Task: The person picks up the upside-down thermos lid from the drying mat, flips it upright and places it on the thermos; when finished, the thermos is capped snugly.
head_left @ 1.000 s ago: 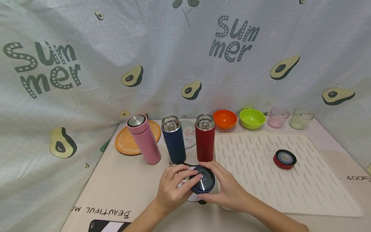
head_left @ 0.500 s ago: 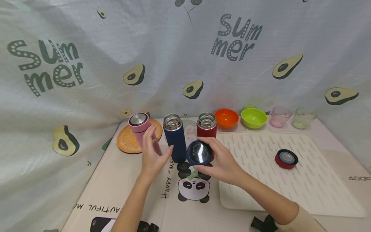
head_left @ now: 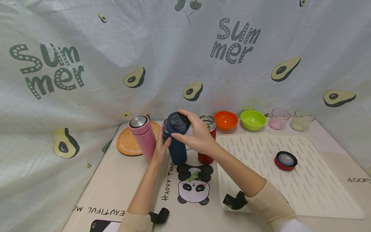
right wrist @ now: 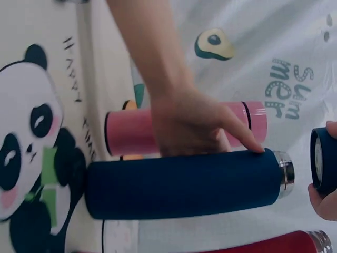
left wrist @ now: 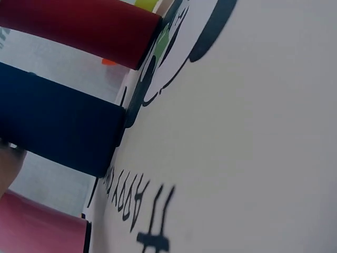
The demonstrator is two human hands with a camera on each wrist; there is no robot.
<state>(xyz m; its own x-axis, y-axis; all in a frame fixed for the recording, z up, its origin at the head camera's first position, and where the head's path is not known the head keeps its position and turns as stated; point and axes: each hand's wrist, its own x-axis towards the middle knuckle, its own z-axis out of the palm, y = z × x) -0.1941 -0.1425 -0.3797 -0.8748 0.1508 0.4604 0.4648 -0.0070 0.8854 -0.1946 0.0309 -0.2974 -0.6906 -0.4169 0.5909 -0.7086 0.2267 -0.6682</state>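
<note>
A navy bottle [head_left: 177, 151] stands uncapped between a pink capped bottle [head_left: 143, 137] and a red uncapped bottle [head_left: 206, 157]. My left hand [head_left: 161, 145] grips the navy bottle's upper body from its left side; the right wrist view shows that hand [right wrist: 189, 126] wrapped round the navy bottle [right wrist: 184, 184]. My right hand [head_left: 182, 130] holds a navy lid [head_left: 177, 121] tilted just over the bottle's steel mouth. In the right wrist view the lid [right wrist: 322, 168] sits a small gap off the rim. The left wrist view shows the navy bottle [left wrist: 58, 126] close up.
A red lid [head_left: 285, 160] lies on the white ridged drying mat [head_left: 318, 187]. Along the back stand an orange bowl [head_left: 225, 120], a green bowl [head_left: 253, 119], a pink cup [head_left: 278, 118] and a clear cup [head_left: 301, 120]. An orange-slice coaster [head_left: 126, 146] lies behind the pink bottle.
My right hand has lifted the navy lid from the table up to the navy bottle's mouth. My left hand let go of the lid and took hold of the navy bottle.
</note>
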